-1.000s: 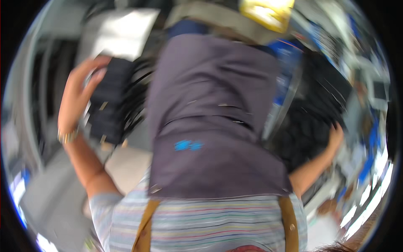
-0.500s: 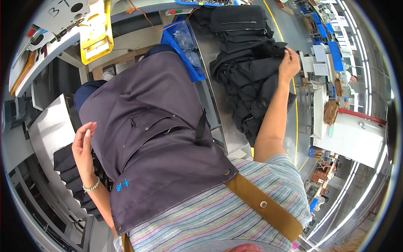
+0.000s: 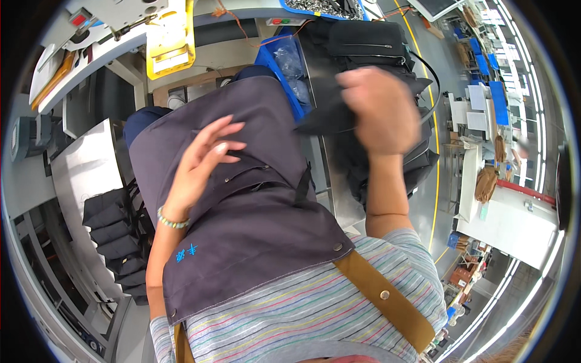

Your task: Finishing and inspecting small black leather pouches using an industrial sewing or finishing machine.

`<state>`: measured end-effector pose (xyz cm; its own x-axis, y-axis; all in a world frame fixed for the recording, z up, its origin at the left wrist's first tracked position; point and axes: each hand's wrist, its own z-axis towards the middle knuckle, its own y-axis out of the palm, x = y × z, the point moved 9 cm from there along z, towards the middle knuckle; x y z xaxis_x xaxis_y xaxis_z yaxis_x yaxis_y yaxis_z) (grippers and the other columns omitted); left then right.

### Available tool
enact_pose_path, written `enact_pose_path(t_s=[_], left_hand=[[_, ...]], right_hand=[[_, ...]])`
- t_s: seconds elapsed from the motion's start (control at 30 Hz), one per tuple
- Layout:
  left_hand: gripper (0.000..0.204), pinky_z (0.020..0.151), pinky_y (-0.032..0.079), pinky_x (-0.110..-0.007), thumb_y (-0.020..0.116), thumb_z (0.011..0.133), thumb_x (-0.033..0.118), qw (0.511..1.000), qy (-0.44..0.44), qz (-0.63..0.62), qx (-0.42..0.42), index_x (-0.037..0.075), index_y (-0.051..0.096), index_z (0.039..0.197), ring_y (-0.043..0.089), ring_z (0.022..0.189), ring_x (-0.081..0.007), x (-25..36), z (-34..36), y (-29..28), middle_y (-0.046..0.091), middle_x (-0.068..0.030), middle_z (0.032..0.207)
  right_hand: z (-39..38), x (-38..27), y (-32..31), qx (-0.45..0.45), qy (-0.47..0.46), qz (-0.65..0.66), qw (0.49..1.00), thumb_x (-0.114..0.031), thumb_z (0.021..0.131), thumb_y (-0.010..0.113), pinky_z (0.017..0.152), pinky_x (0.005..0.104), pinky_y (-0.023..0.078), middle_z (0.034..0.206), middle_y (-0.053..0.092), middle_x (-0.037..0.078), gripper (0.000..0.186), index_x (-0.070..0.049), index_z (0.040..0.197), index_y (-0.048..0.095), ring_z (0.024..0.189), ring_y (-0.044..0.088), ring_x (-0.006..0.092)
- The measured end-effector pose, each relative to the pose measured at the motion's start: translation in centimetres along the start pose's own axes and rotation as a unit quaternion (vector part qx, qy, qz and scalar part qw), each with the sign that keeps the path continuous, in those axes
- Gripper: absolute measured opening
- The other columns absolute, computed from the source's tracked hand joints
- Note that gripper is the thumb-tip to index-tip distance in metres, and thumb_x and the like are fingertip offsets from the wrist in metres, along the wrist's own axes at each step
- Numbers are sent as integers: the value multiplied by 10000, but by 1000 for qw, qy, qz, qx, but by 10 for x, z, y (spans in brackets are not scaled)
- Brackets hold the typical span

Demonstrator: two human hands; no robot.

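My right hand (image 3: 384, 112), smeared by motion, grips a black fabric piece (image 3: 327, 114) above the bench at my right. The piece sticks out to the left of the hand, toward my lap. A thin dark strip (image 3: 440, 91) curves out on the hand's other side; whether it belongs to the same piece, I cannot tell. Beneath lies a pile of black fabric pieces (image 3: 366, 41), some with zips, partly covered by the hand. My left hand (image 3: 203, 163) hovers over the dark apron (image 3: 254, 109) on my lap, fingers spread and holding nothing.
A blue bin (image 3: 266, 57) with clear plastic bags stands between my lap and the metal bench. Ahead are a machine with a yellow tray (image 3: 186, 60) and a blue tray of small metal parts (image 3: 333, 7). More black pieces (image 3: 112, 227) are stacked at my left.
My right hand has come left and nearer from the pile's far right edge, bringing a black fabric piece with it. My left hand has moved rightward over my lap.
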<state>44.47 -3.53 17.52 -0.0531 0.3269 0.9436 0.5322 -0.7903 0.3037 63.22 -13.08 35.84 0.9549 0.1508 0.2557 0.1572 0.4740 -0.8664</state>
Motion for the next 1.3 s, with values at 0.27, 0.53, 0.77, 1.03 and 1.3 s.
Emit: enact_pose_path(t_s=[0.27,0.53,0.77,1.03,1.3], left_hand=[[540,1007,510,-482,458,1058,394,914,-131,-381,-51,87,416,1501,547,1262,-184,-63,31,40,493,-32,1457],[505,980,530,-299,581,963,55,936,-93,-337,33,-25,459,1446,659,1115,-180,-56,53,23,643,-145,1281],[442,950,469,-295,652,868,-39,965,164,182,93,-48,600,1307,658,954,-160,86,-25,-26,711,-87,975],[371,928,468,-295,664,852,-55,951,194,117,209,-42,614,1219,634,923,-157,84,-58,-60,681,-76,953],[472,921,492,-340,631,911,13,894,354,-159,221,44,519,1368,619,911,-198,94,-110,-107,589,-70,983]], right_hand=[[-7,-103,75,164,-164,247,941,-163,876,650,852,346,586,1104,721,95,186,-61,1022,707,982,704,231],[-74,-98,81,-62,-191,174,964,-503,942,539,1210,557,249,1497,488,-48,460,-230,1300,631,1428,395,197],[-111,-25,62,-198,69,-49,977,-262,825,649,1161,522,320,1471,506,37,317,-218,1130,724,1394,419,206],[-82,-9,20,-25,65,62,996,-91,734,727,659,301,538,1096,691,71,109,-88,839,699,898,682,211],[-30,-21,-68,5,-34,193,981,-90,602,770,546,307,499,939,709,83,203,-63,785,687,748,682,218]])
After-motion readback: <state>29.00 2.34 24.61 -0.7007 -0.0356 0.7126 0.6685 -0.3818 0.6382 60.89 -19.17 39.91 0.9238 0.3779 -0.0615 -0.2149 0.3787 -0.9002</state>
